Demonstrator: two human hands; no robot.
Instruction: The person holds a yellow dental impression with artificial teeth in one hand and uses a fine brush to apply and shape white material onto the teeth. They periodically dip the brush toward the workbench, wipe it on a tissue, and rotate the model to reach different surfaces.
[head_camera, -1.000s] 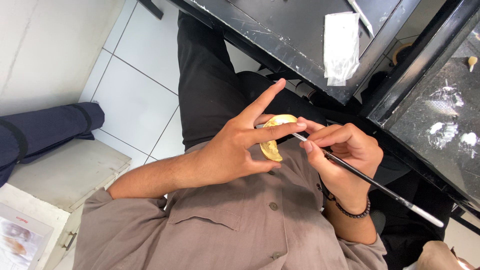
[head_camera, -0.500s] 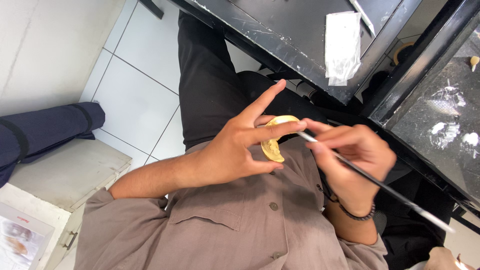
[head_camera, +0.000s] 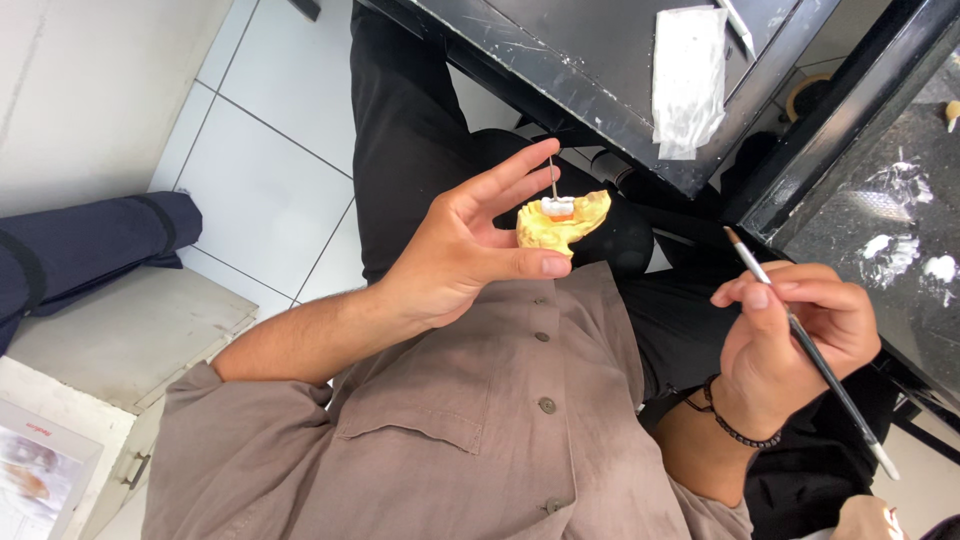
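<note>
Left hand (head_camera: 460, 250): grips the yellow dental cast (head_camera: 560, 225) between thumb and fingers, palm open toward the camera, in front of the black table (head_camera: 590, 90).
Yellow dental cast: holds a small white tooth piece (head_camera: 558, 207) on top, with a thin pin (head_camera: 552, 175) standing up from it.
Right hand (head_camera: 790, 340): closed around a thin brush (head_camera: 805, 345), well apart from the cast, below the table edge.
Brush: tip points up toward the table, not touching the cast.
White folded cloth (head_camera: 688, 80): lies on the table.

Left hand (head_camera: 455, 250) pinches a yellow dental cast (head_camera: 562, 222); right hand (head_camera: 795, 335), well apart, grips a thin brush (head_camera: 812, 357) near the black desk (head_camera: 600, 90).
</note>
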